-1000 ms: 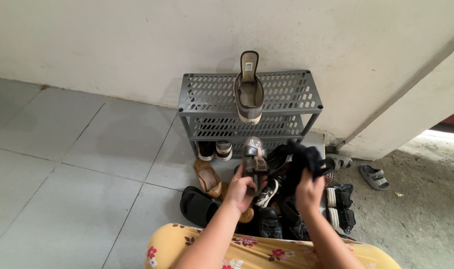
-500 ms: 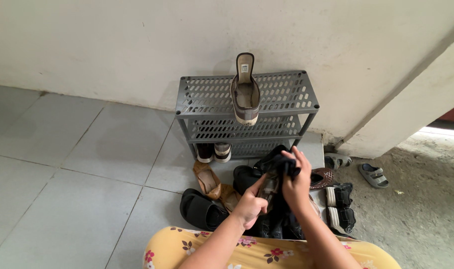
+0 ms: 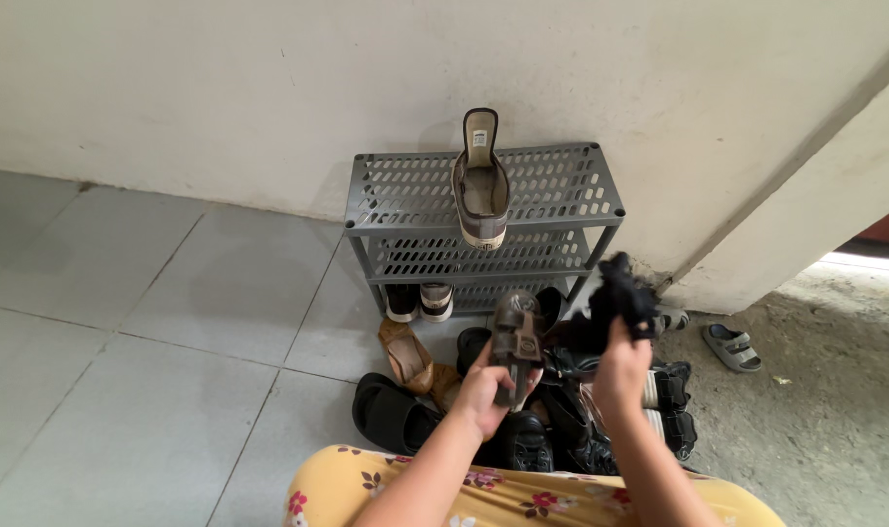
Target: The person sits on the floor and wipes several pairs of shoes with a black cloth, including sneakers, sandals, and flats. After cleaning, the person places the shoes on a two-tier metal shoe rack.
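Holding a brown strapped sandal [image 3: 517, 337] upright in your left hand [image 3: 485, 390], you have your fingers curled around its lower end, with its strap side turned toward you. Your right hand [image 3: 620, 369] is raised just beside it, fingers closed on a bunched black cloth [image 3: 620, 298] that sticks up above your knuckles. The sandal and the cloth are near each other but apart, both held over a heap of dark shoes [image 3: 561, 429] on the floor in front of your knees.

Behind the heap stands a grey perforated shoe rack [image 3: 561, 185] against the pale wall [image 3: 268, 78]. One grey slip-on shoe [image 3: 482, 185] sits on the top shelf, toe toward you and hanging past the front edge, heel tab pointing up against the wall. On the bottom shelf at the left you can see the toes of a pair of dark shoes with white caps [image 3: 418, 298]. To the left of the heap lie a tan flat shoe [image 3: 405, 353] and a black slide [image 3: 391, 410] on the grey tiles [image 3: 151, 322]. Off to the right, on the rough concrete, rests a grey two-strap sandal [image 3: 730, 344], well apart from the rest. Your yellow flowered garment [image 3: 347, 488] fills the bottom edge.
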